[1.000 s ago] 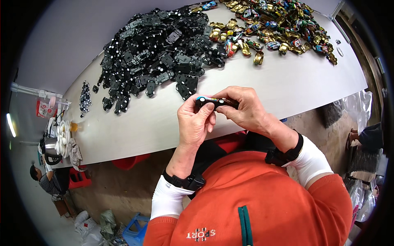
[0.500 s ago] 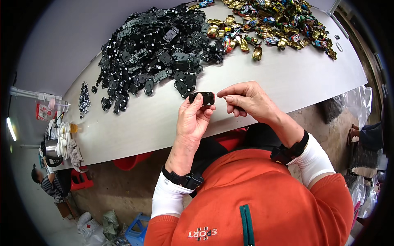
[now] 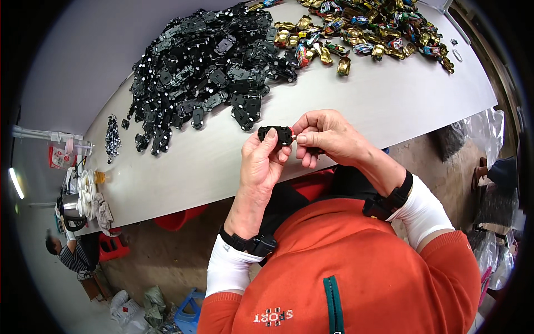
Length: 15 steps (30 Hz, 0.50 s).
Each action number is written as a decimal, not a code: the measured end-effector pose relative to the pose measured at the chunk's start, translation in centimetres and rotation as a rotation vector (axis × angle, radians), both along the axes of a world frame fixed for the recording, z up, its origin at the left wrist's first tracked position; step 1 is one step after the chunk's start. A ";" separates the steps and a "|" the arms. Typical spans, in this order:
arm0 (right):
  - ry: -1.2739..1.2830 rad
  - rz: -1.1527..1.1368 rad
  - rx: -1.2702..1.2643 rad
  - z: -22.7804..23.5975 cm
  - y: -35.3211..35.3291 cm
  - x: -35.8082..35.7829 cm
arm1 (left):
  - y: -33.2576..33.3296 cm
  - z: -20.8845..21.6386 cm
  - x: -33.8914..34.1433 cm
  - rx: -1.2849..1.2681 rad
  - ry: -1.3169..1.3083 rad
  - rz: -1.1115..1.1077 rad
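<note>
My left hand [image 3: 261, 161] is closed round a small toy car [image 3: 268, 133], thumb across its black underside, which faces up. A bit of red shows at the car's right end. There my right hand [image 3: 336, 138] has thumb and forefinger pinched together on something tiny and pale, too small to name. Something dark shows under its curled fingers, mostly hidden. Both hands are above the table's near edge. Beyond them lies a big heap of black toy car bases [image 3: 189, 78], and to its right a heap of gold and coloured toy car bodies [image 3: 356, 33].
The pale table [image 3: 183, 178] carries a small pile of tiny shiny parts [image 3: 113, 139] at left. A metal pot [image 3: 71, 209] and white cups stand at its left end. A person [image 3: 75, 253] sits beyond. Red and blue stools and plastic bags are on the floor.
My right hand has moved left, so its pinched fingertips now meet the right end of the toy car. The left hand keeps its hold on the car.
</note>
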State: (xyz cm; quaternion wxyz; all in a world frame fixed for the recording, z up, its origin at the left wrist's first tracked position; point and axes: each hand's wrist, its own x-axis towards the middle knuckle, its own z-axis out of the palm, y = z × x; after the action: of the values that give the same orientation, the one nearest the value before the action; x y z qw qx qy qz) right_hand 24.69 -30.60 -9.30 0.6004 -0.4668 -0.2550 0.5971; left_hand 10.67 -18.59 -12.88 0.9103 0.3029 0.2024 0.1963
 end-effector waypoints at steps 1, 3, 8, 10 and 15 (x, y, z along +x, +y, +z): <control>-0.001 -0.004 0.001 -0.1 0.0 0.0 | -0.1 0.1 0.1 0.028 -0.003 0.001; -0.002 -0.010 0.002 -0.3 -0.1 0.1 | -0.2 0.3 0.3 0.083 -0.009 0.007; -0.094 0.012 -0.005 -0.4 -0.1 0.1 | -0.3 0.1 0.2 0.086 -0.014 -0.003; -0.175 0.002 -0.002 -0.6 -0.1 0.1 | -0.5 0.3 0.2 0.111 -0.001 0.029; -0.466 -0.167 0.021 -1.6 0.6 -1.0 | -1.9 0.8 1.2 0.454 0.097 0.231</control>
State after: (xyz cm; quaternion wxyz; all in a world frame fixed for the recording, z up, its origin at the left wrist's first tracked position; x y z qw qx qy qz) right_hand 23.72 -30.02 -10.89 0.5777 -0.6049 -0.3532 0.4189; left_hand 11.92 -20.52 -12.06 0.7798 0.4836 0.2297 0.3245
